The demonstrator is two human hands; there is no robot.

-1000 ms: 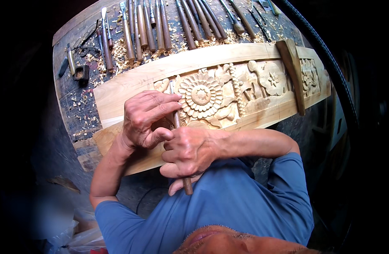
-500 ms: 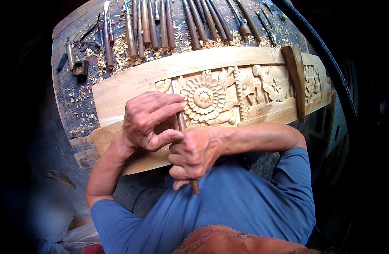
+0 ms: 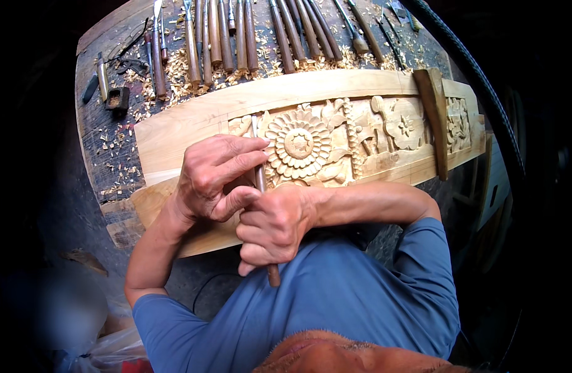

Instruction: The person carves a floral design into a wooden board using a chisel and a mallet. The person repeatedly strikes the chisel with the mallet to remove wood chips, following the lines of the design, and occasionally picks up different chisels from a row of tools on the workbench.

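A long pale wooden board lies across the bench, carved with a sunflower-like rosette, leaves, rope borders and other figures. A chisel stands over the carving just left of the rosette, its blade up near the top border. My left hand has its fingertips on the chisel’s upper shaft, with the thumb bent toward my other hand. My right hand is wrapped around the lower handle, whose brown end sticks out below it. Whether the cutting edge is in the wood, I cannot tell.
Several chisels and gouges lie in a row along the back of the worn bench among shavings. A small dark block sits at the left. A brown wooden bar crosses the board’s right part. A thick dark hose hangs at the right.
My right hand and the chisel handle shifted slightly right half a second ago and are now back a little to the left. The view has shifted slightly; both hands keep their hold.
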